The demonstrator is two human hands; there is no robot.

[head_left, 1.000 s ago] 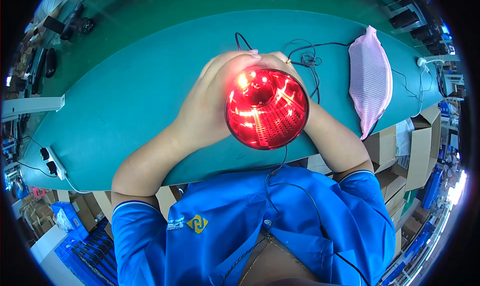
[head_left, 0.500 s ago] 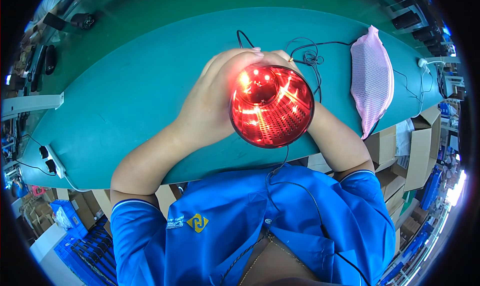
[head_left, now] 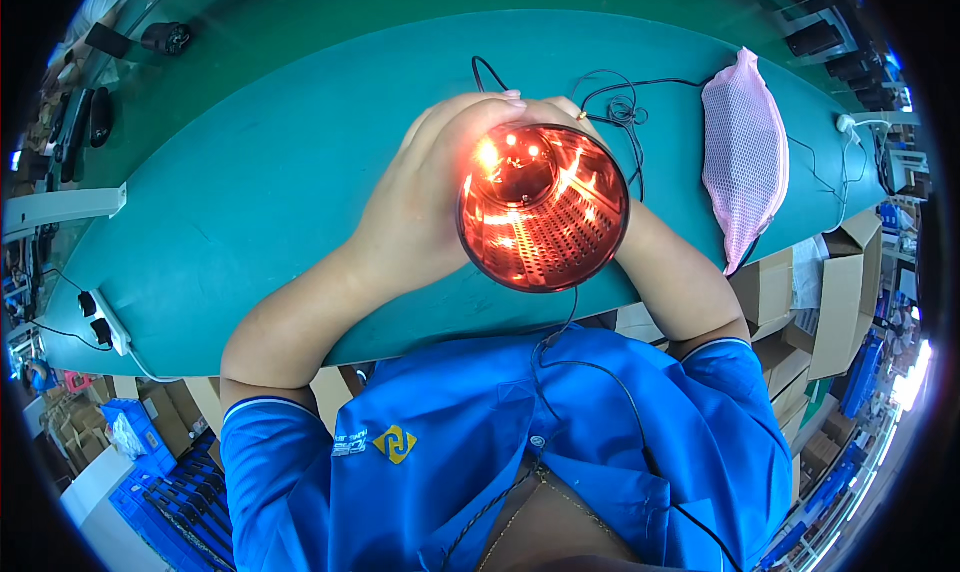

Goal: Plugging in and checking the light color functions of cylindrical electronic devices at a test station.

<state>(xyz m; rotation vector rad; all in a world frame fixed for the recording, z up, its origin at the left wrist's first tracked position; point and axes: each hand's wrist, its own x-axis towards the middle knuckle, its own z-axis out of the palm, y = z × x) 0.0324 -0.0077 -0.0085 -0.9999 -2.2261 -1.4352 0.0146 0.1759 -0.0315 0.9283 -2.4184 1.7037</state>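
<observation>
Between my two hands I hold a round, glossy cylinder (head_left: pixel 545 237) whose end glows orange-red. Rows of small holes or their reflection show inside it, along with a darker round part and bright light spots; its exact kind I cannot tell. My left hand (head_left: pixel 430 187) wraps round its left side, fingers reaching over the far edge. My right hand (head_left: pixel 568 114) is mostly hidden behind the cylinder; some fingers with a ring show at its far side, close to the left fingertips. A black cable (head_left: pixel 485 70) rises just beyond the hands.
The green table (head_left: pixel 260 212) lies under my arms. To the right stands a pink mesh bag (head_left: pixel 742 157) with a black cable (head_left: pixel 622 112) coiled beside it. A power strip (head_left: pixel 108 322) sits at the left edge. Open cardboard boxes (head_left: pixel 840 307) are at the near right.
The glow of the cylinder has turned from deep red to a more orange red. My hands keep their hold and have hardly moved.
</observation>
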